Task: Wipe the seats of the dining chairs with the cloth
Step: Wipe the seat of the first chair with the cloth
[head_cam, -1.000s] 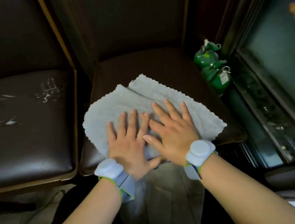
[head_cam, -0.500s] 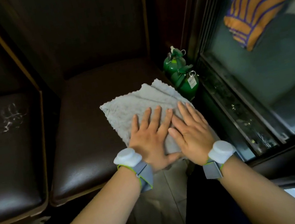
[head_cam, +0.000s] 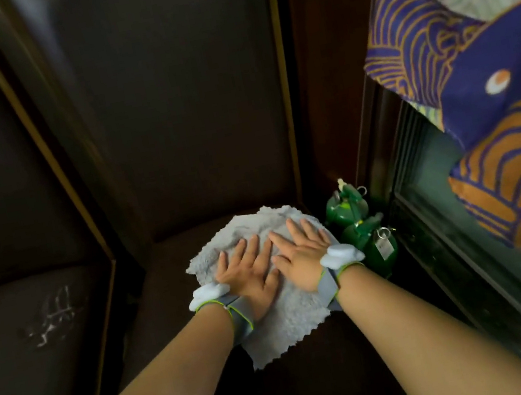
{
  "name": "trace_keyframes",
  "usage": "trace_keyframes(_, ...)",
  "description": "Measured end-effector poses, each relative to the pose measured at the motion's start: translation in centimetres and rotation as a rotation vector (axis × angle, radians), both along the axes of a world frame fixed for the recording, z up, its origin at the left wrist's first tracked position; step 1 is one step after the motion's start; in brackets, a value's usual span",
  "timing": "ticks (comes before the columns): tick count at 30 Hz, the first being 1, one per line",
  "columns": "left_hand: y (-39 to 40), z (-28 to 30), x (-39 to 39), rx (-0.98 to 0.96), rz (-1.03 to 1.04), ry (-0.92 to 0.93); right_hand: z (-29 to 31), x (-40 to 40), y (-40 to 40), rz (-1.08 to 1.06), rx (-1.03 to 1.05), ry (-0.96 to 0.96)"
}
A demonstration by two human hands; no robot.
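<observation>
- Grey cloth (head_cam: 284, 318) is lying at the seat's (head_cam: 173, 303) back right corner.
- Left hand (head_cam: 247, 271) and right hand (head_cam: 300, 253) are pressing it, fingers straight and slightly spread.

Both hands, left (head_cam: 247, 271) and right (head_cam: 301, 256), press flat on the grey cloth (head_cam: 284, 318) at the chair seat's (head_cam: 173, 303) back right corner, beside two green bottles (head_cam: 369, 240).

1. Pale grey fluffy cloth (head_cam: 287, 318) with a zigzag-cut edge.
2. Dark brown leather chair seat (head_cam: 166, 301); the neighbouring dark brown seat (head_cam: 34, 341) bears white scribbly marks.
3. Glossy green bottles (head_cam: 358, 225).
4. Purple fabric (head_cam: 471, 55) patterned with orange wave lines.
5. White-and-grey wristbands (head_cam: 212, 296) edged in lime green.
</observation>
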State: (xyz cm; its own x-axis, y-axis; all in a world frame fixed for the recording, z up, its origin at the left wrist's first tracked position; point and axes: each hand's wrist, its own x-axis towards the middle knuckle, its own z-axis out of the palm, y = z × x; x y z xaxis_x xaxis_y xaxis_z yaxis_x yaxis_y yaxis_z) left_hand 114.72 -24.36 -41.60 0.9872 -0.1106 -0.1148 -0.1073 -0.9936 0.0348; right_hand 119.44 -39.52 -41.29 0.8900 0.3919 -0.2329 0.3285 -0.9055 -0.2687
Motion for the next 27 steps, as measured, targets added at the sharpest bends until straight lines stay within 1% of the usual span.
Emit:
trace_keyframes(3,0.3,-0.3,3.3,0.009,0.013,-0.002,-0.8,3.2,0.7,-0.022,0.002,0.004)
trace_keyframes(9,1.0,-1.0,8.6,0.025,-0.025,-0.005,-2.4,7.7,1.5,-0.139,0.087,0.043)
trace_keyframes(11,1.1,-0.9,9.8,0.027,-0.032,-0.037,-2.3,9.0,1.6,-0.152,0.136,0.045)
trace_keyframes(12,0.9,-1.5,9.8,0.040,-0.038,-0.045,-2.9,9.2,1.5,-0.159,0.142,0.039)
trace_keyframes(14,1.1,-1.1,10.4,0.078,-0.043,-0.070,-2.2,9.6,1.7,-0.160,0.120,0.019)
trace_keyframes(18,0.8,-0.6,9.7,0.073,-0.005,-0.017,-0.2,6.9,1.3,-0.082,0.016,0.046)
trace_keyframes(21,0.5,-0.5,7.4,0.077,0.006,0.031,-0.6,4.8,0.8,-0.138,0.044,0.064)
trace_keyframes(25,0.5,-0.1,1.5,0.024,-0.027,0.041,-0.6,-0.8,0.1,-0.100,-0.003,0.056)
trace_keyframes(27,0.4,0.1,-2.2,0.004,-0.032,0.050,-0.2,-4.7,-0.4,-0.059,-0.029,-0.009)
